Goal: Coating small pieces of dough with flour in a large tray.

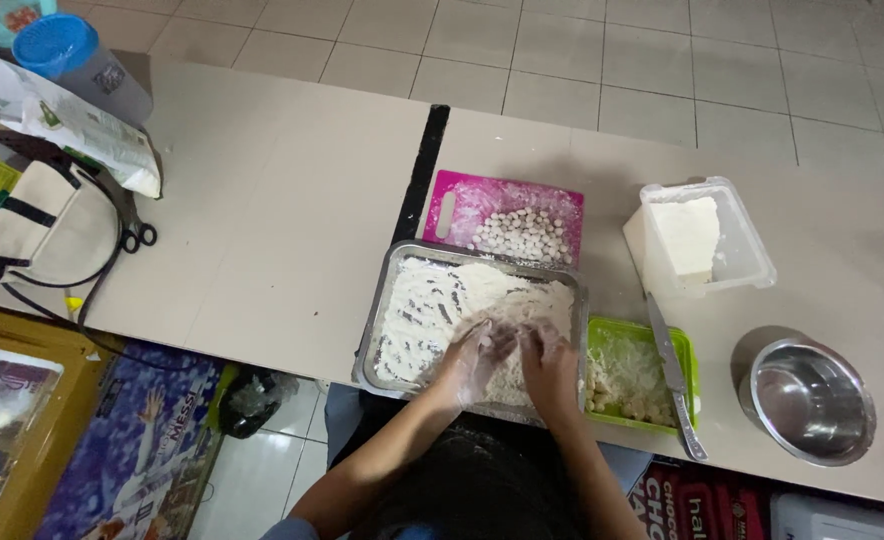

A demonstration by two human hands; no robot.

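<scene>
Tiled floor up top, two beige tables (292,200) butted together with a dark seam (422,170) between them. I'm looking straight down from the head camera.

Both hands are inside the metal tray (380,300), which sits at the near edge just right of the seam. It is full of white flour (432,300), raked into streaks. Left hand (474,355) is flour-coated, fingers loosely spread and pressed into the flour at the tray's near-right part. Right hand (550,365) is just beside it, also dusted, fingers curled down into the same heap. I can't tell whether either hand is pinching a piece under the flour.

Touching the tray's far side: pink cutting board (457,195), floured, with a cluster of small white balls (524,235) on its right half. Just right of the tray: green board (687,350) holding pale dough pieces (627,380), with a knife (674,370) lying along its right edge, blade pointing away. Further right, clear plastic container (747,245) with a white block (684,235) in it, and a steel bowl (810,400) near the table's front edge.

Left table, well apart from the work: cream bag (42,225) with black trim, scissors (140,235), a printed plastic bag (72,120), a cup with a blue lid (57,45).
</scene>
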